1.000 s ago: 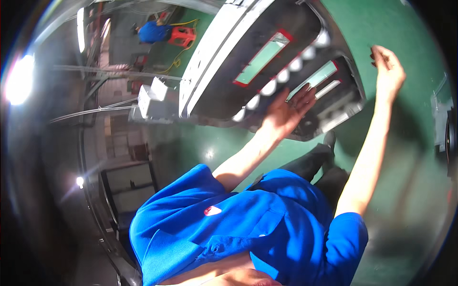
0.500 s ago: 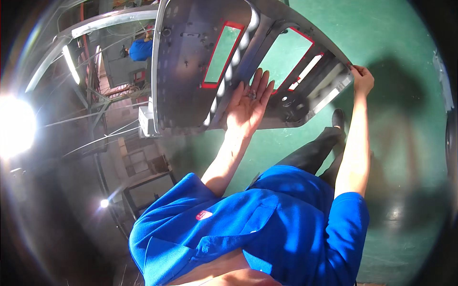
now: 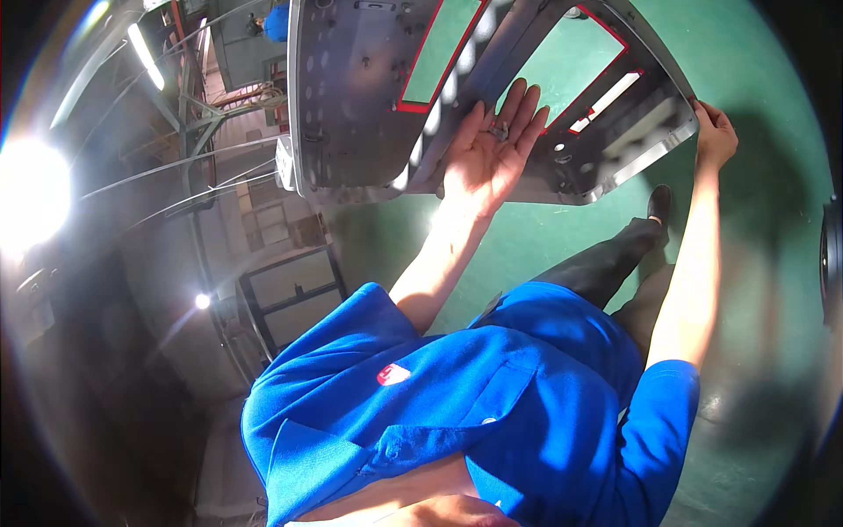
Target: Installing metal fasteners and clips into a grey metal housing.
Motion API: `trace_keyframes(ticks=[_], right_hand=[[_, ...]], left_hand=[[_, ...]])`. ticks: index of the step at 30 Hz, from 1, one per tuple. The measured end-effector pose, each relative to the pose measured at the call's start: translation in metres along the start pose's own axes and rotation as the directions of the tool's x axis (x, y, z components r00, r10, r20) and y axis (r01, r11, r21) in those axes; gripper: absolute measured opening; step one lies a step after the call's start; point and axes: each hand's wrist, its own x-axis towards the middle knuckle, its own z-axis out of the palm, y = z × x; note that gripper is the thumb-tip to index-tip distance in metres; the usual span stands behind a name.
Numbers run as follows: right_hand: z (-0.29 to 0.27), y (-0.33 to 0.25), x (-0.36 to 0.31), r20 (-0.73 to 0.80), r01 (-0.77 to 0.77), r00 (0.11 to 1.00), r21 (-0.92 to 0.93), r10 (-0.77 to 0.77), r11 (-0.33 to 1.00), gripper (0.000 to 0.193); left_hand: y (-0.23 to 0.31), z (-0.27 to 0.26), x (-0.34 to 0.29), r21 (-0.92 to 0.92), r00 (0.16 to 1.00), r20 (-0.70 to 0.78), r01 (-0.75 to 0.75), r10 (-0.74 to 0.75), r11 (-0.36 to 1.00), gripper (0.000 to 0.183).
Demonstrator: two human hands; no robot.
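Note:
A large grey panel (image 3: 347, 110), shaped somewhat like a vehicle door, stands tilted in front of me. Red edging lines its cut-outs, and the green floor shows through them. My right hand (image 3: 717, 139) grips the panel's right edge near the lower corner, fingers curled round it. In front of the panel's lower middle, my left hand (image 3: 490, 162) is palm up with its fingers spread. Small metallic pieces (image 3: 500, 133) lie on its fingers, too small to name. Whether the back of this hand touches the panel cannot be made out.
Green floor (image 3: 755, 290) stretches out to the right, with my shadow on it. Left of the panel are a dark frame (image 3: 294, 283), thin cables (image 3: 180, 167) and bright lamps (image 3: 33, 193). A person in blue (image 3: 276, 25) is partly visible at the upper left.
In the picture, the panel and both hands have shifted right and upward, as has much of the background. My left hand stays palm up, and my right hand keeps its hold on the edge.

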Motion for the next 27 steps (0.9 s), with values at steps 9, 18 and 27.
trace_keyframes(ticks=[9,18,27], right_hand=[[0.018,0.005,0.017,-0.034,-0.111,0.993,0.116,0.116,0.987,0.015],[0.037,-0.016,0.032,0.015,-0.09,0.996,0.028,0.09,0.996,0.01],[0.035,-0.026,0.028,0.063,-0.127,0.988,-0.194,0.141,0.973,0.014]], left_hand=[[-0.002,0.011,0.016,-0.001,0.997,-0.057,-0.055,0.054,0.999,0.035],[-0.001,0.024,0.031,-0.042,0.987,-0.108,-0.125,0.12,0.991,0.019],[-0.005,0.009,0.02,-0.134,0.994,-0.071,-0.091,0.082,0.987,0.03]])
